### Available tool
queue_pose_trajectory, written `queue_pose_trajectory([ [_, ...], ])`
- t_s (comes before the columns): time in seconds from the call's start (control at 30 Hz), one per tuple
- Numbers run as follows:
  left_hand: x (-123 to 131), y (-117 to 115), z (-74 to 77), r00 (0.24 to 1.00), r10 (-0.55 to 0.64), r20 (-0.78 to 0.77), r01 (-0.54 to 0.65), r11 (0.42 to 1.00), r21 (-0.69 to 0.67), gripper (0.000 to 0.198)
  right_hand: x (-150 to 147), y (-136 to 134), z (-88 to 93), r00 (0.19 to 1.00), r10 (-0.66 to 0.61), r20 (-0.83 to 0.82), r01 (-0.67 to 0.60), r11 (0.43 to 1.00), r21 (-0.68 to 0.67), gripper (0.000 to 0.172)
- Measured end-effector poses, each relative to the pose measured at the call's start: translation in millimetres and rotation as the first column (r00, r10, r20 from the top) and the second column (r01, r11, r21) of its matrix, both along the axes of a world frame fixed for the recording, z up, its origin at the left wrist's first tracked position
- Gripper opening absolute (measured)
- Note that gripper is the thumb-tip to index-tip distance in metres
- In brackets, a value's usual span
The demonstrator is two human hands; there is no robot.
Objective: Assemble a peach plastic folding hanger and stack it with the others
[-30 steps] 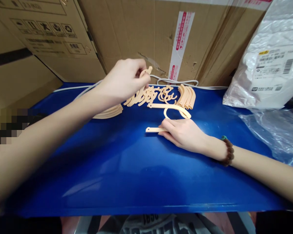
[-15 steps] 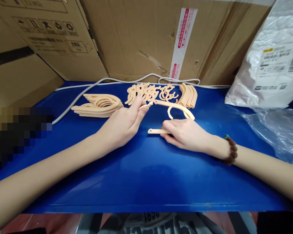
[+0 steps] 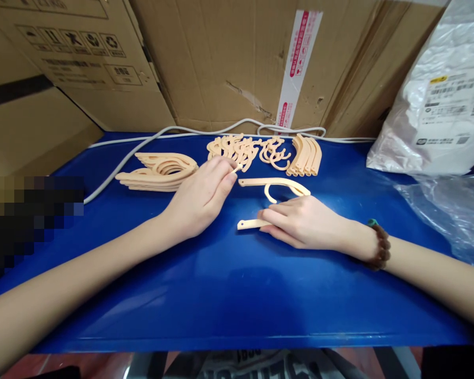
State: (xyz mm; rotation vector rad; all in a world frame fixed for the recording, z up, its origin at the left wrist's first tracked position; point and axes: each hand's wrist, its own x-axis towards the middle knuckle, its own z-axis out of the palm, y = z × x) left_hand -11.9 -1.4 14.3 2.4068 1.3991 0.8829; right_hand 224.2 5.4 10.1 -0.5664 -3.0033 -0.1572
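My right hand (image 3: 302, 223) is closed around a peach plastic folding hanger (image 3: 274, 182), whose two arms spread to the left with a curved hook between them. Pinched in my left hand (image 3: 203, 196) is a small peach piece (image 3: 237, 168); only its tip shows past the fingers, so its full shape is hidden. A gap separates that tip from the hanger's upper arm. Behind my left hand lies a pile of small wavy peach pieces (image 3: 229, 145). Loose hooks (image 3: 274, 153) and a row of curved hanger arms (image 3: 307, 155) lie to their right.
Stacked folded hangers (image 3: 158, 179) lie on the blue table (image 3: 205, 295) at left. A white cable (image 3: 142, 142) runs along the back, before cardboard boxes (image 3: 229, 63). At right are a white plastic parcel (image 3: 438, 105) and clear plastic wrap (image 3: 450, 216).
My right hand has drawn the hanger slightly toward me, away from the left fingertips. The left hand has turned a little, its back now more visible, still pinching the small piece.
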Motion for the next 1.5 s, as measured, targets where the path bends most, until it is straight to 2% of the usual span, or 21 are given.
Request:
queue_pose_trajectory([
  [0.1,0,1,-2.7,0.992,-0.086,0.089,0.095,0.99,-0.104,0.032,-1,0,-0.7,1.0,0.023,0.005,-0.023,0.999,0.029,0.037],
  [0.2,1,-1,-3.9,0.984,-0.106,0.144,0.131,0.977,-0.171,0.033,-1,-1,-1.1,1.0,-0.001,-0.026,0.002,0.999,0.034,0.037],
  [0.53,0,-2,-0.4,0.98,-0.137,0.148,0.158,0.977,-0.141,0.03,0,-1,-1.0,0.99,-0.065,-0.124,0.062,0.998,-0.028,0.034],
  [0.8,-3,-2,1.0,0.98,-0.127,0.152,0.151,0.976,-0.154,0.034,-1,0,-1.8,0.992,-0.06,-0.115,0.069,0.995,0.074,0.034],
  [0.93,-5,1,-1.4,0.988,-0.121,0.093,0.135,0.976,-0.169,0.037,-1,0,-1.2,0.994,-0.037,-0.102,0.043,0.997,0.057,0.032],
  [1.1,-8,5,-3.5,0.999,-0.043,-0.031,0.039,0.991,-0.128,0.038,-1,0,-0.6,0.995,-0.025,-0.095,0.029,0.999,0.032,0.032],
  [1.33,-10,7,2.5,0.992,0.048,-0.114,-0.055,0.996,-0.064,0.038,2,4,-2.1,0.982,-0.118,-0.149,0.111,0.992,-0.057,0.031],
  [1.5,-7,3,5.5,0.992,-0.028,-0.124,0.006,0.984,-0.179,0.036,2,5,-2.7,0.969,-0.15,-0.196,0.138,0.988,-0.071,0.032],
])
